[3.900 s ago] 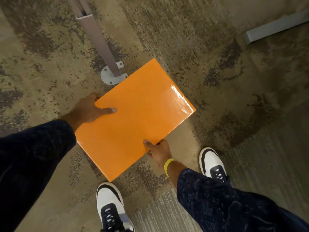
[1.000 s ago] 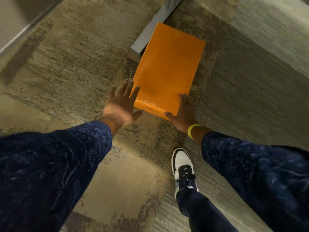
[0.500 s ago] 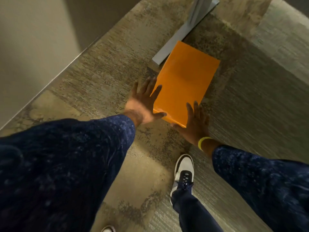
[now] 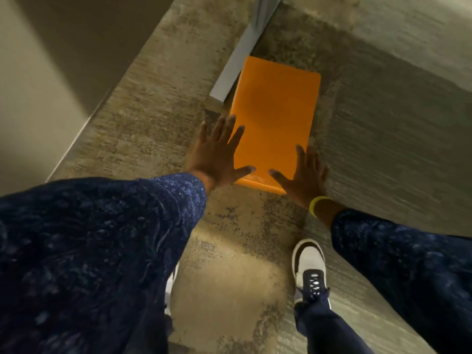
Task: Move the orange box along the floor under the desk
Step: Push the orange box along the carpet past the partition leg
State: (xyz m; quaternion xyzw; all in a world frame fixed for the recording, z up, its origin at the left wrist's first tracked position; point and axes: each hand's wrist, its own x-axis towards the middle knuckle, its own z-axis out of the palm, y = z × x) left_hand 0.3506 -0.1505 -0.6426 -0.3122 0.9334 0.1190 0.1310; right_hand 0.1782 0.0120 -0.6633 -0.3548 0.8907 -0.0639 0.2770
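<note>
**— What are you looking at down there?**

— An orange box, flat and rectangular, with rounded corners and a smooth skin that has a slight sheen along its near edge. It lies flat on the carpet, which is a short, worn pile, mottled tan and dark grey, with a paler ribbed patch out toward 3 o'clock.

**— And your hands?**

— Both are spread wide, fingers splayed, gripping nothing. My left hand sits at the box's near-left corner, fingers pointing toward 12 o'clock and overlapping its left edge, thumb stretched along the near edge. My right hand is at the near-right corner, thumb reaching in toward the left thumb. Whether the palms press on the box or float just above it, I cannot tell; the frame is a little blurred. The box runs away from my hands toward 12 o'clock.

**— What surrounds it?**

— A flat grey metal foot lies along the floor at about 11 o'clock from the box, just beside its far-left corner. A pale wall runs off at 9 o'clock. I wear dark blue patterned sleeves, a yellow band on my right wrist, and a white-and-black shoe shows at 5 o'clock.
</note>
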